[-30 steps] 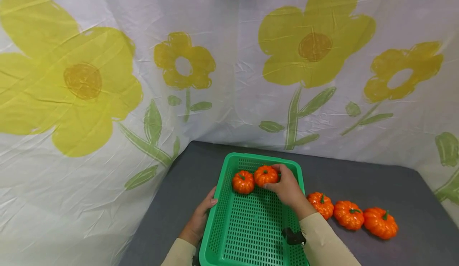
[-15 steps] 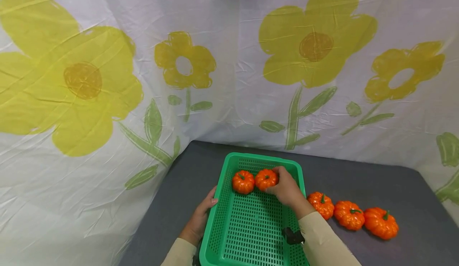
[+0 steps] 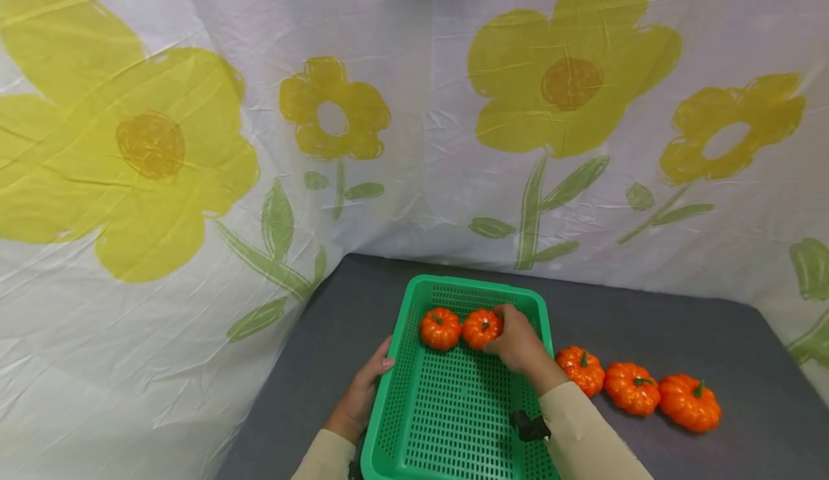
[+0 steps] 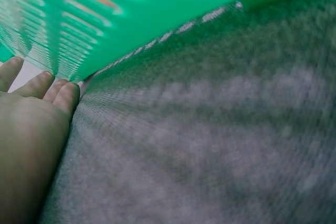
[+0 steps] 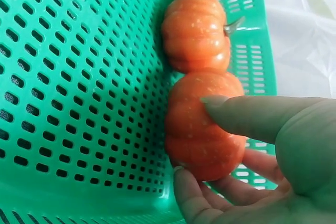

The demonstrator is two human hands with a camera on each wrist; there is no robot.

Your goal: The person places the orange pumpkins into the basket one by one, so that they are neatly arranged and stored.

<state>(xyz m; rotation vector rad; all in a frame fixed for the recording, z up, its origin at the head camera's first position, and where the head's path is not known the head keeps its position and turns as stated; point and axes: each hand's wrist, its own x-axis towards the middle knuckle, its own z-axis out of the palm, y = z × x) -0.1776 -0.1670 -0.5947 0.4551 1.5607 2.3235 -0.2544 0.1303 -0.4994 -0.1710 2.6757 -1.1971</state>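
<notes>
A green plastic basket (image 3: 453,422) with slotted walls and floor lies lengthwise before me. Two small orange pumpkins sit side by side at its far end. My right hand (image 3: 521,343) grips the right-hand pumpkin (image 3: 481,329), thumb across one side and fingers curled round the other, as the right wrist view shows. Touching it is the left-hand pumpkin (image 5: 194,30), with a green stem. My left hand (image 3: 363,386) rests along the basket's left outer wall, thumb at the rim. In the left wrist view its fingers (image 4: 65,95) lie nearly straight against the slotted wall (image 4: 79,30).
To the basket's right, three more orange pumpkins stand in a slanting row on the dark grey table: a near one (image 3: 581,370), a middle one (image 3: 630,388) and an outer one (image 3: 688,402). A white cloth (image 3: 414,199) with yellow flowers hangs behind and at the left.
The gripped pumpkin has come slightly toward me and to the right, with its stem turned a little. My right hand has shifted with it. The left hand and basket have stayed put.
</notes>
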